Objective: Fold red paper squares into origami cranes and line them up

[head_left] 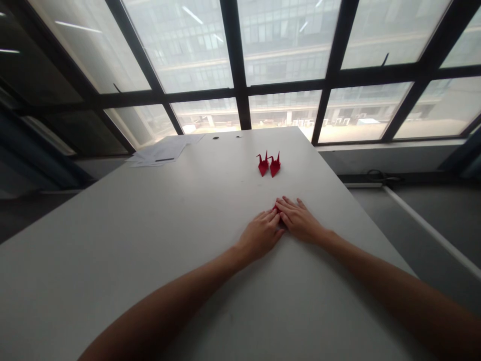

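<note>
My left hand (262, 233) and my right hand (296, 219) lie side by side, fingers flat, on the white table (150, 235). Both press down on a piece of red paper (275, 207), of which only a small red corner shows between the fingertips. Farther along the table, two folded red paper cranes (269, 164) stand upright next to each other, apart from my hands.
Loose white sheets (161, 151) with a dark pen lie at the table's far left corner. Two small dark holes (226, 136) mark the far edge. Large dark-framed windows (240, 65) rise behind. The table's right edge drops to a grey floor with a cable (379, 175).
</note>
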Demonstrator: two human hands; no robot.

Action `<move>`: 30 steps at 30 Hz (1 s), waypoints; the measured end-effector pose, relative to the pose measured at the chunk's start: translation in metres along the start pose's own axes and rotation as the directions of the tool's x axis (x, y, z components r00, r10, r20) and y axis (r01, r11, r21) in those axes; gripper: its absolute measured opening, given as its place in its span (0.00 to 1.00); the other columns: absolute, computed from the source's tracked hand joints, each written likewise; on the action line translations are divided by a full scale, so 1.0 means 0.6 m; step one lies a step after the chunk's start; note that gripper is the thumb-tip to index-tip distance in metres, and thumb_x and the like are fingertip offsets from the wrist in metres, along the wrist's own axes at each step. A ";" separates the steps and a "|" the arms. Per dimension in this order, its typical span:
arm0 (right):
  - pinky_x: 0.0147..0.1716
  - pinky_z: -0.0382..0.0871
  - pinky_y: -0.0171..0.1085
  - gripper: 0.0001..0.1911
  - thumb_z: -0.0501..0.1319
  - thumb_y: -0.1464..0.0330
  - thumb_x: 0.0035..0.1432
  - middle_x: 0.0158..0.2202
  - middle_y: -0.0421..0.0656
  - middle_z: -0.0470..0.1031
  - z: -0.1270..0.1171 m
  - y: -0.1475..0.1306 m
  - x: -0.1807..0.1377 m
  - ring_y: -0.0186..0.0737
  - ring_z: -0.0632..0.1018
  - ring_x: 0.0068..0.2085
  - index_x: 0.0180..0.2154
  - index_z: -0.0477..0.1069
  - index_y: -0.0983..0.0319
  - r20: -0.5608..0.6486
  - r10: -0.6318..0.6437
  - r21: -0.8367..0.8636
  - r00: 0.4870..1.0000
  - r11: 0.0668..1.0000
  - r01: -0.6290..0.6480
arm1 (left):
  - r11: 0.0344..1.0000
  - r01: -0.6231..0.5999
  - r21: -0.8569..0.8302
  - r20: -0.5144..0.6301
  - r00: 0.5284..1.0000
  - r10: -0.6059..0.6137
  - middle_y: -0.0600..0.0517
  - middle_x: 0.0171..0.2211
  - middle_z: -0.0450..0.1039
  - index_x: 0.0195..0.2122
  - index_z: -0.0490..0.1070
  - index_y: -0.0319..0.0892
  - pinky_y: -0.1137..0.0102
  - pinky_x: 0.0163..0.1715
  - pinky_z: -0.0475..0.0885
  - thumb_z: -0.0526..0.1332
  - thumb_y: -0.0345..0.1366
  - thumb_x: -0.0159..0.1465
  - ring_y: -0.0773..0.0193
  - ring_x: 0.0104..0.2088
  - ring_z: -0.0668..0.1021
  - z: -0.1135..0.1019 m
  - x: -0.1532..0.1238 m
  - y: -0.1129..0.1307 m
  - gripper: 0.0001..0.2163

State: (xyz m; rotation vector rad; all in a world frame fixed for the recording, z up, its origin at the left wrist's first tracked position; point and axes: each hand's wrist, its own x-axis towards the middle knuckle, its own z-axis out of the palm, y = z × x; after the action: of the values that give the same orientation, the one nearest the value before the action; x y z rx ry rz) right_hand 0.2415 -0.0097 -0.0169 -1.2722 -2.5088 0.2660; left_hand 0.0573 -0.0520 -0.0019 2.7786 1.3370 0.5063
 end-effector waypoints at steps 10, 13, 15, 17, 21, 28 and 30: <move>0.67 0.43 0.55 0.27 0.41 0.65 0.70 0.70 0.47 0.54 -0.002 -0.006 0.001 0.44 0.53 0.70 0.67 0.56 0.63 0.016 0.019 0.016 1.000 1.000 -0.020 | 0.990 0.060 -0.130 -0.070 0.995 -0.070 0.47 0.55 0.72 0.57 0.65 0.45 0.61 0.57 0.69 0.61 0.38 0.67 0.57 0.55 0.73 -0.010 0.004 -0.008 0.18; 0.67 0.44 0.56 0.27 0.42 0.65 0.71 0.70 0.48 0.54 -0.002 -0.007 0.000 0.44 0.54 0.70 0.67 0.56 0.62 0.011 0.015 0.013 1.000 1.000 -0.015 | 0.988 0.071 -0.140 -0.069 0.994 -0.081 0.48 0.52 0.74 0.53 0.68 0.45 0.62 0.55 0.70 0.61 0.38 0.67 0.57 0.53 0.74 -0.012 0.006 -0.008 0.14; 0.67 0.44 0.56 0.27 0.43 0.65 0.70 0.70 0.48 0.55 -0.001 -0.006 0.000 0.45 0.54 0.70 0.67 0.56 0.62 0.004 0.009 0.010 1.000 1.000 -0.009 | 0.989 0.055 -0.139 -0.073 0.995 -0.066 0.50 0.52 0.75 0.51 0.70 0.45 0.63 0.56 0.70 0.59 0.38 0.68 0.58 0.53 0.74 -0.013 0.007 -0.009 0.11; 0.67 0.44 0.57 0.26 0.44 0.65 0.70 0.70 0.48 0.55 0.000 -0.005 0.000 0.45 0.54 0.70 0.66 0.57 0.62 -0.001 0.008 0.008 1.000 1.000 -0.008 | 0.991 0.037 -0.132 -0.080 0.996 -0.048 0.50 0.53 0.75 0.51 0.72 0.46 0.63 0.57 0.70 0.57 0.37 0.70 0.59 0.54 0.74 -0.012 0.009 -0.011 0.10; 0.67 0.44 0.56 0.26 0.43 0.65 0.70 0.70 0.48 0.55 0.001 -0.004 0.000 0.45 0.54 0.70 0.66 0.58 0.61 0.003 0.013 0.009 1.000 1.000 -0.013 | 0.994 0.010 -0.112 -0.085 0.996 -0.020 0.51 0.54 0.75 0.50 0.74 0.46 0.63 0.58 0.68 0.54 0.35 0.70 0.59 0.54 0.74 -0.008 0.011 -0.013 0.12; 0.67 0.38 0.59 0.27 0.40 0.63 0.71 0.69 0.49 0.56 0.001 -0.011 -0.001 0.49 0.53 0.71 0.66 0.58 0.62 -0.024 0.052 -0.059 0.998 0.997 -0.053 | 1.000 0.006 -0.018 -0.071 0.997 -0.007 0.49 0.58 0.71 0.54 0.72 0.45 0.59 0.63 0.63 0.53 0.37 0.71 0.57 0.60 0.70 -0.007 0.010 -0.015 0.14; 0.66 0.36 0.62 0.28 0.40 0.61 0.71 0.69 0.49 0.56 0.001 -0.013 -0.002 0.51 0.52 0.71 0.67 0.57 0.63 -0.039 0.073 -0.083 0.997 0.994 -0.076 | 0.999 0.042 0.028 -0.070 0.997 -0.040 0.48 0.61 0.69 0.55 0.71 0.45 0.55 0.64 0.60 0.51 0.39 0.72 0.55 0.62 0.68 -0.006 0.009 -0.015 0.15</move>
State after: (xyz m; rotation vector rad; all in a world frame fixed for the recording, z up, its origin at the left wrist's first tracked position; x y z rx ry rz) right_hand 0.2360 -0.0151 -0.0154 -1.3920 -2.4691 0.1542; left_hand 0.0525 -0.0427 0.0017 2.7747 1.4234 0.5908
